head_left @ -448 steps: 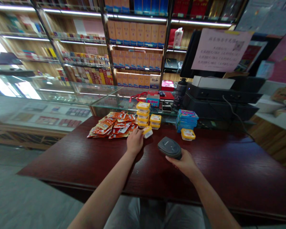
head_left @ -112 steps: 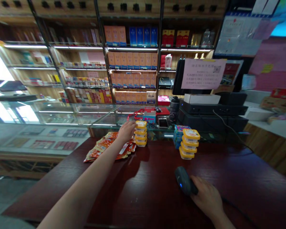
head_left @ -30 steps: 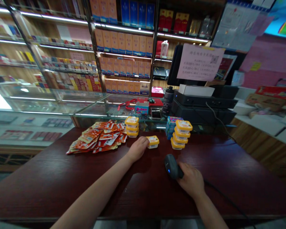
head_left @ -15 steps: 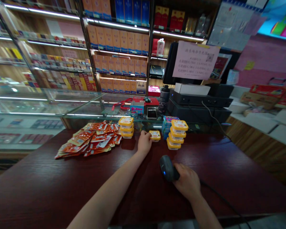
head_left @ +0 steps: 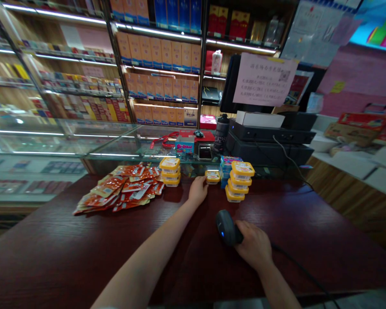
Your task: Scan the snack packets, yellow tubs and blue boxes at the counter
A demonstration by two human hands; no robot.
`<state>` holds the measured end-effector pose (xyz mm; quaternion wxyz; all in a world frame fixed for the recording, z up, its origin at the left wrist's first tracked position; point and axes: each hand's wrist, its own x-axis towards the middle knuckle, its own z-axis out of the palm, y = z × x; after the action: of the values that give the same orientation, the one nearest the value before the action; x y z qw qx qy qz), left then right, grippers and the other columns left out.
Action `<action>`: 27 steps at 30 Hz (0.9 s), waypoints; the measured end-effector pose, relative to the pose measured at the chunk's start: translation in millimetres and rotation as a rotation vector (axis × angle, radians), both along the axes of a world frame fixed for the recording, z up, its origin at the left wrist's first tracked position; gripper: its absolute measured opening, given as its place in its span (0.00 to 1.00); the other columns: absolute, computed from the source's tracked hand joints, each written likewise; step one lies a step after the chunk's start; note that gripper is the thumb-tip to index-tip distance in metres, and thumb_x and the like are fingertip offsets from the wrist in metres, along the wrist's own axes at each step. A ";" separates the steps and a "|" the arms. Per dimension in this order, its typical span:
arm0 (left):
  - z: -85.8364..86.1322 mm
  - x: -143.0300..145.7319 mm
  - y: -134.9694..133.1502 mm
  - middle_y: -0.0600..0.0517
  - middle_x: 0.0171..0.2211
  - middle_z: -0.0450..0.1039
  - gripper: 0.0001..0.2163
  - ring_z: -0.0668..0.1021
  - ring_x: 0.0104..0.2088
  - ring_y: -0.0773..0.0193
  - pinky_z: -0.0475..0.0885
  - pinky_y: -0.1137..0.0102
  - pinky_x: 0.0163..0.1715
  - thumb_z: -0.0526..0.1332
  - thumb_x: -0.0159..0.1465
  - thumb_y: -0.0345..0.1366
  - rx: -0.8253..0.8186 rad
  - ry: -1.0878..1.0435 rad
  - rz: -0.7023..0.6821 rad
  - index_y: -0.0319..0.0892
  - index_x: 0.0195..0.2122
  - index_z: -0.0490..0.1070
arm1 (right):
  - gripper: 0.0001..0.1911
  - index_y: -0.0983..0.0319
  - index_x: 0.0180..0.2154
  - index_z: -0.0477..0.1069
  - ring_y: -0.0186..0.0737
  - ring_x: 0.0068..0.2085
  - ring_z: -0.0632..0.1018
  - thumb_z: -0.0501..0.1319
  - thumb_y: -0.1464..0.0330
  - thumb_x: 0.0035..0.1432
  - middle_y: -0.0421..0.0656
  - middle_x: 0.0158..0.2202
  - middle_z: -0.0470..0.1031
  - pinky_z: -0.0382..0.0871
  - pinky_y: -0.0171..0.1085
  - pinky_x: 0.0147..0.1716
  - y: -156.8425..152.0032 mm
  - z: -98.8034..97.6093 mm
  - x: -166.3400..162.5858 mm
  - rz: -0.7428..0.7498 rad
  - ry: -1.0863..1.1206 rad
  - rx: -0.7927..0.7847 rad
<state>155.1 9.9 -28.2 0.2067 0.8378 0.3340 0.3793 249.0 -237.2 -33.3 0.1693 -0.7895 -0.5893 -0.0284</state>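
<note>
Now the yellow tub (head_left: 212, 177) sits farther back on the counter (head_left: 196, 262), beside the blue boxes (head_left: 224, 176), thus clear of the left stack (head_left: 170, 172). The left hand (head_left: 198, 191) reaches its left edge, grip unclear; the right hand (head_left: 254, 244) wraps the scanner (head_left: 224, 227).

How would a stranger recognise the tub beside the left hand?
On the dark table, look along the far edge, between the left stack of yellow-lidded tubs and the blue boxes. Beside the left hand sits the tub, also yellow-lidded. Unlike the stacked tubs, it stands single.
</note>
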 end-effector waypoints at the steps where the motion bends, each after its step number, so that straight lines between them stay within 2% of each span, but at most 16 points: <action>1: 2.2 -8.6 -2.0 0.44 0.44 0.73 0.16 0.74 0.46 0.58 0.69 0.63 0.51 0.59 0.57 0.24 0.047 0.003 -0.021 0.38 0.47 0.71 | 0.15 0.58 0.41 0.71 0.41 0.42 0.75 0.57 0.73 0.49 0.42 0.40 0.76 0.62 0.36 0.40 -0.4 -0.7 0.0 0.004 -0.006 -0.001; 4: 15.1 -42.0 -6.4 0.47 0.42 0.72 0.13 0.73 0.45 0.59 0.69 0.64 0.49 0.57 0.60 0.27 0.226 0.020 -0.035 0.41 0.45 0.73 | 0.16 0.59 0.42 0.71 0.41 0.42 0.75 0.56 0.74 0.49 0.43 0.41 0.77 0.63 0.36 0.40 -1.6 -4.1 0.4 0.018 -0.031 0.003; 6: 28.2 -68.1 -5.7 0.47 0.42 0.71 0.12 0.72 0.46 0.59 0.68 0.63 0.49 0.55 0.63 0.29 0.348 0.048 0.008 0.43 0.46 0.73 | 0.16 0.59 0.42 0.71 0.41 0.42 0.75 0.56 0.73 0.50 0.43 0.41 0.77 0.63 0.36 0.40 -2.4 -6.7 0.8 0.026 -0.041 0.009; 8: 42.3 -93.8 0.0 0.47 0.45 0.70 0.13 0.70 0.48 0.58 0.65 0.61 0.52 0.54 0.63 0.31 0.443 0.075 0.120 0.45 0.48 0.72 | 0.16 0.59 0.43 0.70 0.41 0.41 0.75 0.56 0.73 0.50 0.43 0.41 0.77 0.64 0.37 0.40 -3.0 -8.6 1.2 0.035 -0.046 0.014; 11: 59.0 -126.1 18.5 0.45 0.49 0.67 0.15 0.68 0.51 0.54 0.62 0.58 0.54 0.55 0.62 0.31 0.485 0.117 0.327 0.46 0.50 0.71 | 0.17 0.59 0.44 0.70 0.42 0.41 0.76 0.56 0.73 0.50 0.43 0.41 0.77 0.65 0.36 0.40 -3.7 -10.0 1.4 0.044 -0.065 0.019; 13: 65.3 -141.5 34.2 0.45 0.51 0.67 0.16 0.68 0.51 0.53 0.63 0.58 0.53 0.56 0.60 0.29 0.469 0.171 0.372 0.45 0.49 0.71 | 0.17 0.58 0.43 0.70 0.42 0.41 0.76 0.56 0.73 0.49 0.43 0.42 0.77 0.65 0.36 0.39 -3.8 -10.5 1.3 0.042 -0.084 0.022; 17: 71.9 -158.2 57.7 0.47 0.46 0.71 0.16 0.73 0.46 0.58 0.68 0.65 0.48 0.52 0.59 0.26 0.411 0.243 0.295 0.44 0.45 0.72 | 0.18 0.58 0.44 0.70 0.42 0.42 0.76 0.56 0.73 0.49 0.43 0.42 0.77 0.66 0.36 0.41 -3.7 -12.2 1.1 0.037 -0.111 0.039; 20: 78.6 -162.3 61.5 0.47 0.45 0.73 0.14 0.74 0.44 0.59 0.69 0.66 0.46 0.51 0.60 0.26 0.433 0.304 0.229 0.44 0.42 0.73 | 0.19 0.60 0.45 0.70 0.42 0.42 0.77 0.56 0.73 0.50 0.44 0.42 0.77 0.66 0.37 0.41 -3.5 -13.4 1.6 0.042 -0.122 0.041; 24: 84.4 -161.7 49.3 0.46 0.47 0.72 0.13 0.73 0.47 0.57 0.67 0.64 0.50 0.52 0.62 0.27 0.488 0.325 0.165 0.43 0.43 0.72 | 0.18 0.59 0.45 0.70 0.41 0.44 0.76 0.56 0.73 0.50 0.44 0.44 0.76 0.66 0.35 0.41 -3.3 -14.6 2.8 0.044 -0.125 0.037; 27: 75.4 -159.6 29.4 0.45 0.46 0.72 0.11 0.73 0.47 0.57 0.67 0.62 0.51 0.52 0.64 0.29 0.467 0.255 0.169 0.42 0.44 0.70 | 0.19 0.58 0.46 0.69 0.41 0.43 0.76 0.57 0.73 0.50 0.44 0.45 0.76 0.66 0.36 0.41 -3.3 -15.7 3.4 0.032 -0.122 0.033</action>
<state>-4.6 39.4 47.2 -0.0680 0.8728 0.3294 0.3535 252.5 -240.5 -49.0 0.1463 -0.7740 -0.6104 -0.0836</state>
